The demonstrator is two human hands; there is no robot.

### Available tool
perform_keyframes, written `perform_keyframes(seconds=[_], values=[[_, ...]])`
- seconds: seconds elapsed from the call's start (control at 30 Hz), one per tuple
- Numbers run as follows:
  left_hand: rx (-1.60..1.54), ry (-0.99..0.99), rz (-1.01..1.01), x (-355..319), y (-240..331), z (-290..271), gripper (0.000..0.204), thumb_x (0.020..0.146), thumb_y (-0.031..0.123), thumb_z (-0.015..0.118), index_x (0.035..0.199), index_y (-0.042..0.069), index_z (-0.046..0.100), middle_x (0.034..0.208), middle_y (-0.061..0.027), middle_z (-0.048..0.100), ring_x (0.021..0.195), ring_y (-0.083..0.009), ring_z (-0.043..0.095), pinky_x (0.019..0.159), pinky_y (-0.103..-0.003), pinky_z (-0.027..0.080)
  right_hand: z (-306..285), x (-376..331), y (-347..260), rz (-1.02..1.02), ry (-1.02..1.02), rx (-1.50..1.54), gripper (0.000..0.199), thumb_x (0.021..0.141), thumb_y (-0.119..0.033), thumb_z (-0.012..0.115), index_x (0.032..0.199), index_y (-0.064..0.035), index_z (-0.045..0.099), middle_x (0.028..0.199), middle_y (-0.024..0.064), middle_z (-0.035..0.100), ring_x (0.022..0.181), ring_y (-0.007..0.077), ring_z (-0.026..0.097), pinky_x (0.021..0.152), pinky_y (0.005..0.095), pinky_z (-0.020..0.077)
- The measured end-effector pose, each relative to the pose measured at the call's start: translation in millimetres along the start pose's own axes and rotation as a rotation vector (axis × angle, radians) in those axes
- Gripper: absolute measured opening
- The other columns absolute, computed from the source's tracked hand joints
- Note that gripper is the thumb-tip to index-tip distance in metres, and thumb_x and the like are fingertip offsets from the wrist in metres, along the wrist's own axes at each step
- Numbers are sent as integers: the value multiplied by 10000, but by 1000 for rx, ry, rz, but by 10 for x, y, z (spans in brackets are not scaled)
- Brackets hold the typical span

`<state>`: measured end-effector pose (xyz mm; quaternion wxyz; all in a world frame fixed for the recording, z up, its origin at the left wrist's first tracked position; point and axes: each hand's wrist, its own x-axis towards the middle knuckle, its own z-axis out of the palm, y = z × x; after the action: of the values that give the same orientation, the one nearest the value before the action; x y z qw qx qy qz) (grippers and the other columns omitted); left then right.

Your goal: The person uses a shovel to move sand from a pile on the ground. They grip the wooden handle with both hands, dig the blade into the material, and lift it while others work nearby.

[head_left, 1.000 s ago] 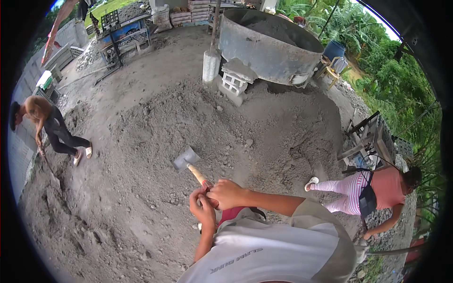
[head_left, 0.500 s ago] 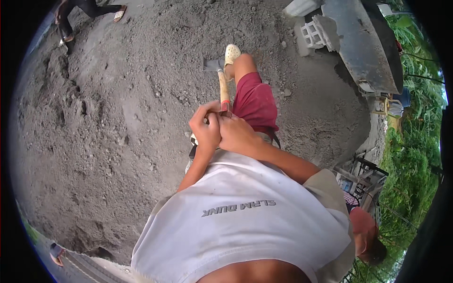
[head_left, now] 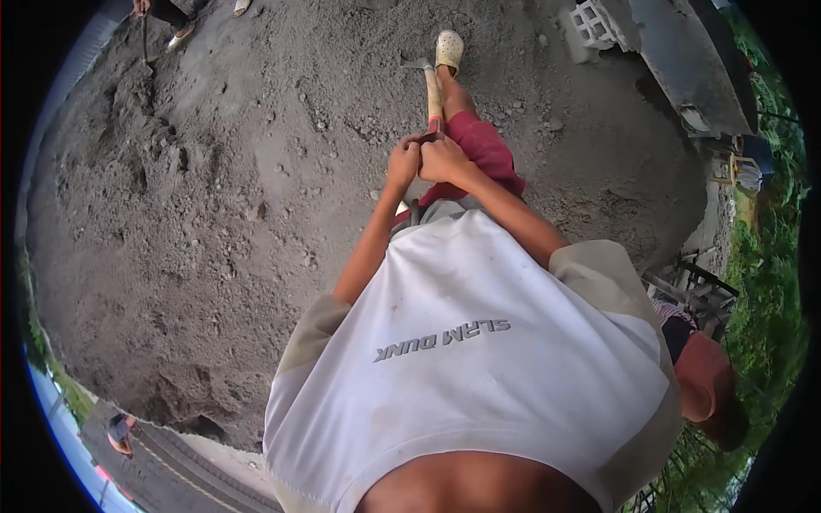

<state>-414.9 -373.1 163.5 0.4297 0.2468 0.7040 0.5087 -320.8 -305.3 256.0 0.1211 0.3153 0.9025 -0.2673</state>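
Observation:
Both my hands are closed side by side at the top of a shovel [head_left: 434, 96], in front of my waist. My left hand [head_left: 403, 162] wraps the left end of its dark reddish-brown handle. Against it, my right hand [head_left: 444, 160] grips the right end. The pale wooden shaft, red near the top, runs away from me alongside my leg. Its grey metal blade shows almost edge-on, close to my cream clog [head_left: 450, 51] on the grey sandy ground [head_left: 282, 197]. My fingers hide part of the handle.
Concrete blocks [head_left: 592, 24] and a large metal sheet [head_left: 684, 60] stand at the far right. A person [head_left: 171, 17] holds a long tool at the far left. Another person [head_left: 705, 376] is close on my right, beside stacked scrap [head_left: 693, 291]. Green plants line the right edge.
My hands and the shovel have moved away from my body, arms now straighter. The blade has turned from showing its flat face to nearly edge-on. The view has shifted.

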Motion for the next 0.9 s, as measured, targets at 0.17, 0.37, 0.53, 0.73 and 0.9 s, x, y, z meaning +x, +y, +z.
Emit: perform_keyframes(seconds=[0.17, 0.37, 0.53, 0.73, 0.9], values=[[-83, 183, 286, -284, 912, 135, 238, 791, 36, 425, 963, -46, 567, 858, -80, 585, 771, -126, 535, 714, -249, 433, -796, -332, -251, 32, -60, 23, 255, 695, -200, 550, 817, 15, 616, 836, 236, 619, 820, 371, 607, 744, 447, 481], [-469, 359, 271, -283, 2160, 13, 148, 776, -28, 419, 833, -17, 556, 830, -72, 570, 796, -124, 535, 736, -236, 423, -1785, -277, -594, -57, -68, 71, 179, 691, -116, 530, 805, 9, 590, 799, 221, 621, 776, 362, 616, 701, 448, 485], [-315, 429, 537, 939, 2633, -86, 155, 732, -53, 425, 782, -30, 569, 821, -99, 577, 785, -141, 546, 725, -255, 436, -2374, 693, -381, -61, 49, 136, 169, 667, -106, 537, 770, 15, 595, 747, 228, 615, 748, 355, 621, 661, 436, 485], [-76, 309, 309, 1722, 1943, -280, 186, 750, 5, 467, 850, -24, 620, 764, -78, 624, 712, -142, 573, 670, -253, 442, -1730, 1469, -137, -47, -52, 110, 249, 668, -186, 553, 757, 35, 624, 749, 238, 618, 752, 363, 622, 676, 436, 478], [0, 178, 77, 532, 393, -7, 224, 755, 76, 514, 941, 18, 624, 808, -128, 646, 722, -178, 609, 681, -280, 465, -233, 567, 33, 48, 37, 72, 254, 665, -243, 573, 768, -24, 648, 812, 185, 644, 805, 322, 628, 765, 430, 466]])
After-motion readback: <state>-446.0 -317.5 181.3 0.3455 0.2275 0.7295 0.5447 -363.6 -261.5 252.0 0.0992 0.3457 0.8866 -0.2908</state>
